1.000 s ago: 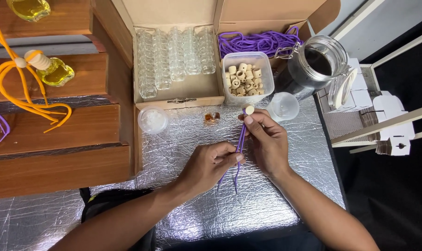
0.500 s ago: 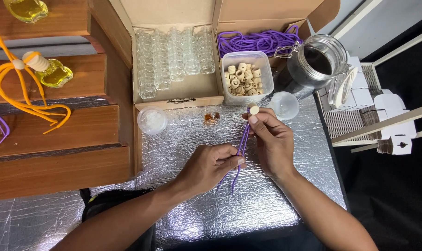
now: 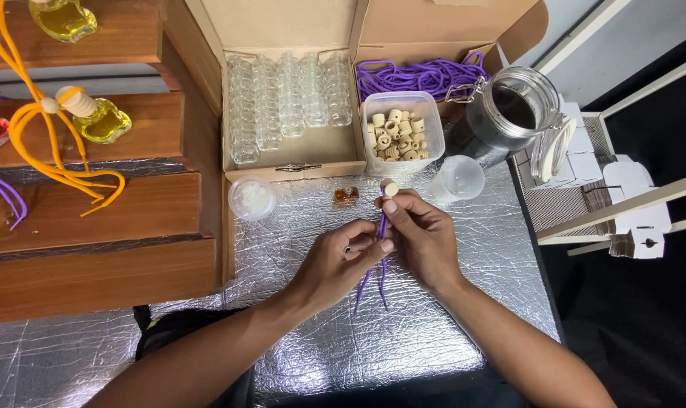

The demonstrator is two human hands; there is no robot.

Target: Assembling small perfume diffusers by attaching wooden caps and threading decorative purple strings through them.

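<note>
Head view: right hand pinching small pale wooden bead atop thin purple cord, left hand pinching same cord lower down, strands dangling over foil-covered counter. Behind, clear plastic tub of wooden beads, tiny amber bottle.

Both hands meet at centre over a silver foil-covered table. The right hand pinches a small wooden cap at its fingertips, with a purple cord running down from it. The left hand grips the same cord lower down; the loose ends hang toward 6 o'clock. At 12 o'clock of the hands sits a clear tub of wooden caps, beside an open cardboard box holding rows of empty glass bottles and a bundle of purple cords. At 2 o'clock stands a glass jar of dark liquid. At 9 to 10 o'clock, wooden steps carry yellow-filled bottles with orange cord.
</note>
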